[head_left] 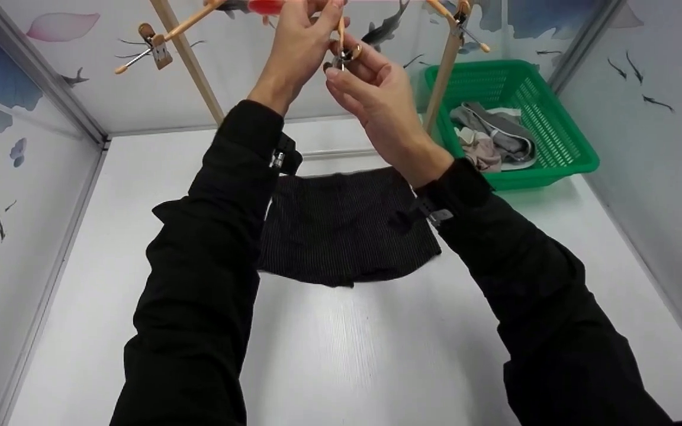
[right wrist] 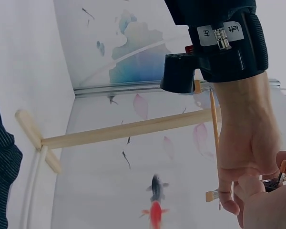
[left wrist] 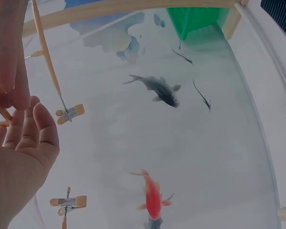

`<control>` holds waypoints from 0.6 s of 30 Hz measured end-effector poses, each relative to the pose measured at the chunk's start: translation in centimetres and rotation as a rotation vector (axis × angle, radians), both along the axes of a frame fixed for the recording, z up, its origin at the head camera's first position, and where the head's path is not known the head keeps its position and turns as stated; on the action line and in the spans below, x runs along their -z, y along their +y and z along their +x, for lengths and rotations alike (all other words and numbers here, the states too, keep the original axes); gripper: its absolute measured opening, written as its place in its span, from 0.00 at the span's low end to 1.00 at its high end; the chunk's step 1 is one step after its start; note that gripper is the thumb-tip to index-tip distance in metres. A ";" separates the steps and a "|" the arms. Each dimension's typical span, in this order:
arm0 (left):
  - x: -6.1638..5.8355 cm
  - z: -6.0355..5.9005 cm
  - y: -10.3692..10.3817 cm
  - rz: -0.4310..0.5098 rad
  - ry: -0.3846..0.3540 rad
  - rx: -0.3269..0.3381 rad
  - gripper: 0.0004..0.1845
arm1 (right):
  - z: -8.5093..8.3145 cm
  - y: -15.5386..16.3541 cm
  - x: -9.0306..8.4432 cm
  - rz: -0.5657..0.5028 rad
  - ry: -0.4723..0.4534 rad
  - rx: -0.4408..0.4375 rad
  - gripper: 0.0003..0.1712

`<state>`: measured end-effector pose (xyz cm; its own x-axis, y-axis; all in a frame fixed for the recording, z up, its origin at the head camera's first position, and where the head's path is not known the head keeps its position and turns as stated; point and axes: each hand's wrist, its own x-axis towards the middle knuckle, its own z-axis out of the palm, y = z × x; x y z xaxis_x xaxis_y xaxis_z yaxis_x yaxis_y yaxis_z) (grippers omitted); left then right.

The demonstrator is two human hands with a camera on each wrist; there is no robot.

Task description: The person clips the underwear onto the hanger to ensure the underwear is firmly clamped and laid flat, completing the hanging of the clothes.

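Note:
Both hands meet at the top of the head view on a clip hanger of orange-brown wood. My left hand point(head_left: 299, 50) holds it from above, its fingertips partly cut off by the frame. Coming from the right, my right hand point(head_left: 379, 97) pinches the metal-and-wood clip point(head_left: 348, 54) on the hanger's rod between thumb and fingers. The right wrist view has the left hand point(right wrist: 250, 148) hanging over the right hand point(right wrist: 269, 205), with the clip partly covered between them. Below the hands, a dark pinstriped skirt-like garment point(head_left: 341, 231) lies flat on the white table point(head_left: 329, 343).
Other hanger clips hang at the left point(head_left: 154, 47) and right point(head_left: 459, 23). Wooden posts point(head_left: 187, 62) of a rack stand behind. A green basket point(head_left: 572, 148) with grey and pale clothes point(head_left: 510, 136) sits at the back right. Printed wall panels point(head_left: 660, 118) enclose the table.

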<state>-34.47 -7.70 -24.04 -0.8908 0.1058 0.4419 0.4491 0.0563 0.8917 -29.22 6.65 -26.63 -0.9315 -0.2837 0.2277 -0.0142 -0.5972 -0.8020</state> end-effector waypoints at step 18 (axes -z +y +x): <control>2.1 0.3 1.7 -0.028 0.018 0.068 0.32 | -0.6 6.8 4.2 0.109 0.004 0.010 0.29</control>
